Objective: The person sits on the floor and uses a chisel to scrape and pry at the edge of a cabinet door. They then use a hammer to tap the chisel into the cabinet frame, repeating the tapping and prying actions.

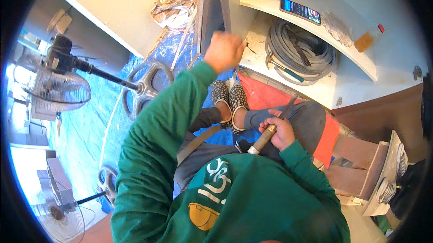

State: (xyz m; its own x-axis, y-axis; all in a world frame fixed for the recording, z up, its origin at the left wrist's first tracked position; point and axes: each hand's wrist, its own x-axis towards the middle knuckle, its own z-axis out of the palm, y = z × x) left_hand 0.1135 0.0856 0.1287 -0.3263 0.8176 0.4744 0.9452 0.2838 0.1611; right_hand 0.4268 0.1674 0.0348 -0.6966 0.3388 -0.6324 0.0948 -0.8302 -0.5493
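My right hand (283, 131) is closed around the wooden handle of a chisel (263, 141), low over my lap. The chisel's dark blade points up and away past my fingers, and the pale butt of its handle is toward me. My left hand (224, 52), slightly blurred, is raised and curled like a fist beside the grey edge of an upright panel (211, 15). Whatever it may hold is hidden. Just right of it stands an open white cabinet (253, 46). Inside lie a coil of grey hose or cable (280, 40) and a hammer with a green handle (288, 72).
On the cabinet shelf (266, 3) lie a phone (301, 11), crumpled whitish material (337, 28) and an amber bottle (367, 40). Two pedestal fans (63, 87) stand left, on or near a blue tarp (90, 128). A wooden box-like piece (354, 152) sits at the right.
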